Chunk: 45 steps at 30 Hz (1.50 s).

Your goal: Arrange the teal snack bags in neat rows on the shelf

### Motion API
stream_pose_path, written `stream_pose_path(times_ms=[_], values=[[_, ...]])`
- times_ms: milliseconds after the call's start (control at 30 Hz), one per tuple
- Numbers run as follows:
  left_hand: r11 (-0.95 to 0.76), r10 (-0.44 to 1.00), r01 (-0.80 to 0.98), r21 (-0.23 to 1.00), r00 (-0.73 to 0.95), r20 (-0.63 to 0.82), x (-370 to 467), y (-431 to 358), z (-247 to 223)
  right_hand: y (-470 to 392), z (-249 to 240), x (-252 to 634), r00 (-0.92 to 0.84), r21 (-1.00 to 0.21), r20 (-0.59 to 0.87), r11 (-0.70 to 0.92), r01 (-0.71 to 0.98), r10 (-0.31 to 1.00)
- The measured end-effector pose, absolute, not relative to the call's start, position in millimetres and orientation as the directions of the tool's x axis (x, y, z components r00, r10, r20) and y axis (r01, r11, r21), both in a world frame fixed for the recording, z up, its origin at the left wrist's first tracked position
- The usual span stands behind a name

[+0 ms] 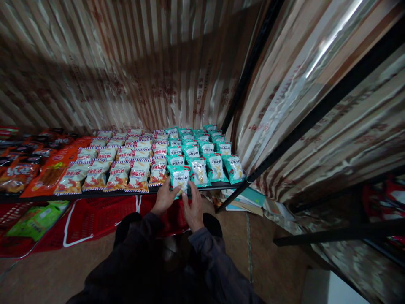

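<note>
Between my two hands is a teal and white snack bag (180,179), at the shelf's front edge. My left hand (165,197) grips its lower left side, thumb across the front. On the lower right, my right hand (193,207) closes on the same bag with thumb and fingers. Rows of matching teal bags (216,165) stand right behind and to the right of it. White bags with red lettering and striped edges (118,174) are lined up to the left, the nearest one close to my left fingers.
Orange snack packs (52,169) fill the shelf's left part. Below the shelf are red baskets (95,217), one with a green bag (34,221). A black metal post (253,63) and a slanting rail (303,122) flank the right side, with patterned curtains (142,63) behind.
</note>
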<state>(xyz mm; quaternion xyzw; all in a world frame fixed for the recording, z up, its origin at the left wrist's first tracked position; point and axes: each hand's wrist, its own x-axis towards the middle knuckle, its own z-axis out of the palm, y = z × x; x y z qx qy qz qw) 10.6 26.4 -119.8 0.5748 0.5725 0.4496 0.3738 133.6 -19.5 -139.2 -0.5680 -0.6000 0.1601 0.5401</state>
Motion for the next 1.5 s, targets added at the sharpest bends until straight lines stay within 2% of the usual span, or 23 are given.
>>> stream_pose_path(times_ms=[200,333,467,633,1133,1500], values=[[-0.111,0.973,0.567,0.816,-0.106,0.206,18.6,29.6,-113.9,-5.2,-139.5,127.0,0.163,-0.706,0.549,0.350,0.616,0.820],[-0.154,0.949,0.647,0.747,-0.112,0.294,20.5,31.9,-114.1,2.7,-142.1,123.4,0.178,-0.685,0.589,0.370,0.628,0.788],[-0.186,0.939,0.635,0.750,-0.110,0.326,20.8,31.9,-114.7,12.0,-144.4,120.2,0.179,-0.674,0.608,0.384,0.631,0.773],[-0.225,0.932,0.595,0.772,-0.101,0.349,21.4,32.7,-116.8,24.6,-144.5,120.5,0.095,-0.626,0.596,0.388,0.677,0.797],[-0.195,0.946,0.529,0.826,-0.119,0.300,22.5,39.8,-135.1,40.4,-152.7,115.7,0.101,-0.699,0.530,0.366,0.614,0.842],[-0.255,0.932,0.526,0.812,-0.091,0.351,27.4,45.7,-129.6,50.9,-160.9,111.9,0.154,-0.710,0.520,0.325,0.624,0.840]])
